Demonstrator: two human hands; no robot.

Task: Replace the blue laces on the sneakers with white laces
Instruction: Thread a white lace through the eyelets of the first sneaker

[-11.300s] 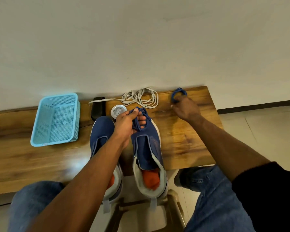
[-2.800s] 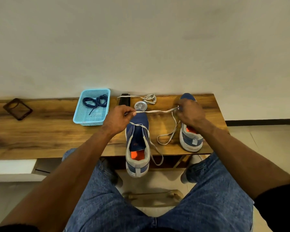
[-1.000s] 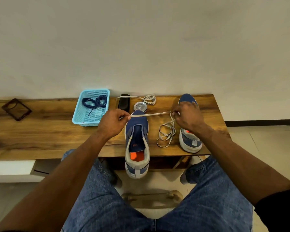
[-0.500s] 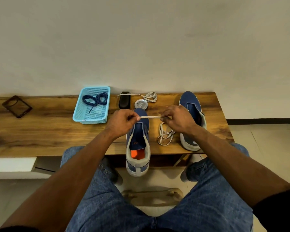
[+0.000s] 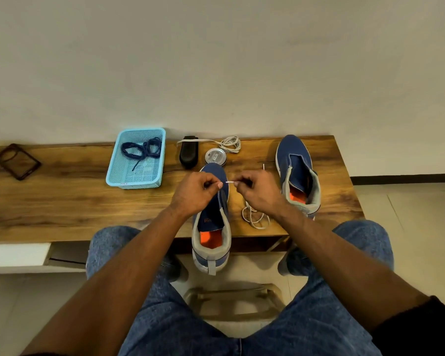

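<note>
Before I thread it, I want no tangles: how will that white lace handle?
Probably floppy: the white lace lies in slack loops beside the near sneaker. It looks light and thin, so it likely sags wherever the left hand and right hand don't pinch it.

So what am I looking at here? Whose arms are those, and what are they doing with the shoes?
There is no robot here. The camera sits on a person's head and looks down, so you see their own two arms and their knees in jeans.

The left hand and the right hand each pinch one white lace, stretched short between them over the near sneaker. The rest of that lace lies looped on the wooden table.

The other sneaker stands to the right with no lace in it. A light blue basket holds the old blue laces. At the back lie a second white lace, a small round tin and a black object I cannot identify. A dark object lies far left.
</note>
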